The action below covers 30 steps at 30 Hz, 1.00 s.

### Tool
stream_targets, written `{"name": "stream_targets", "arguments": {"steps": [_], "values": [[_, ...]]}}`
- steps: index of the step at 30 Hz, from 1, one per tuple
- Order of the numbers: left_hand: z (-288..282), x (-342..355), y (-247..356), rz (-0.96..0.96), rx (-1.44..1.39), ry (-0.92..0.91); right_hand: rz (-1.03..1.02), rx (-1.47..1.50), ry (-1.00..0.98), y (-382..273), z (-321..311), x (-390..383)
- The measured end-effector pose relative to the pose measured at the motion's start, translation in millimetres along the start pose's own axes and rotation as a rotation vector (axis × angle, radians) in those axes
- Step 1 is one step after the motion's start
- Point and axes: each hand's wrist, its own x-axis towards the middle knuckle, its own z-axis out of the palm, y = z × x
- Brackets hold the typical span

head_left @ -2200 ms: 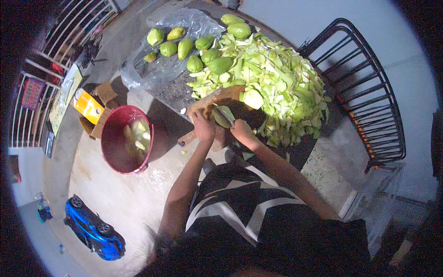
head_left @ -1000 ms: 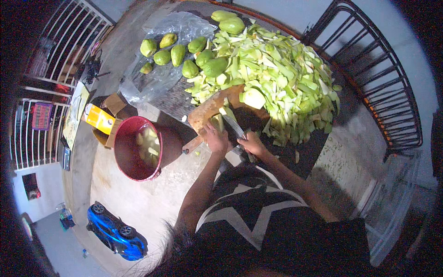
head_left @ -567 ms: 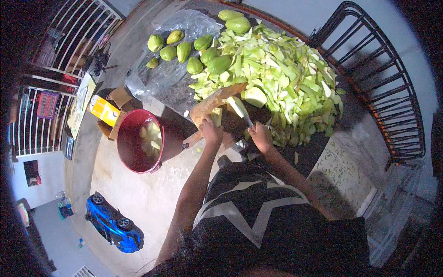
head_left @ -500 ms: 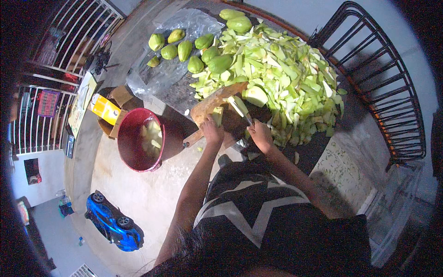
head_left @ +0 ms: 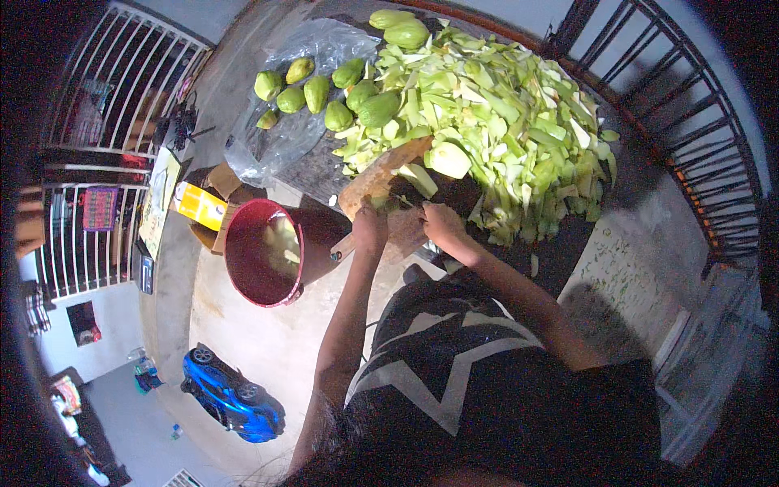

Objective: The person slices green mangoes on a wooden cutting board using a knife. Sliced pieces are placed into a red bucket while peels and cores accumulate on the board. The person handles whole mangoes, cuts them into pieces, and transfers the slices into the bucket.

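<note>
My left hand (head_left: 371, 230) is closed on a pale green fruit piece (head_left: 376, 202) above a wooden cutting board (head_left: 365, 191); the fingers hide most of the piece. Close on its right, my right hand (head_left: 445, 228) grips a knife (head_left: 408, 203). Its blade points left toward the held piece and shows only in part. A peeled green strip (head_left: 418, 180) lies just beyond the blade. Near it rests a larger pale cut fruit (head_left: 450, 160), at the edge of a big heap of green peelings (head_left: 519, 122).
Several whole green fruits (head_left: 316, 93), papaya-like, lie on a clear plastic bag (head_left: 260, 138). Left of the board stands a red bucket (head_left: 301, 268) with pale pieces inside. A carton (head_left: 199, 205), a blue toy car (head_left: 231, 394) and a black metal rack (head_left: 682, 105) surround the area.
My right hand has drawn left, bringing the knife close to the piece in my left hand. The pale strip that was at the blade now lies beyond it. The view has shifted slightly.
</note>
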Motion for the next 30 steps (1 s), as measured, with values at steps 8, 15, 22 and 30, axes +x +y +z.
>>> {"name": "stream_targets", "arguments": {"steps": [8, 15, 22, 30], "values": [[-10.0, 1.3, 27.2, 0.023, -0.064, 0.006, 0.032, 0.267, 0.063, -15.7, -4.0, -30.4], [11.6, 5.0, 0.9, 0.127, 0.054, 0.052, -0.058, 0.286, 0.203, -30.1, 1.6, -36.0], [15.7, 11.5, -10.9, 0.275, 0.144, 0.020, -0.022, 0.329, 0.215, -34.7, 7.1, -27.6], [12.0, 10.2, 0.8, 0.184, 0.125, -0.036, 0.180, 0.231, -0.017, -34.2, 6.5, -15.4]]}}
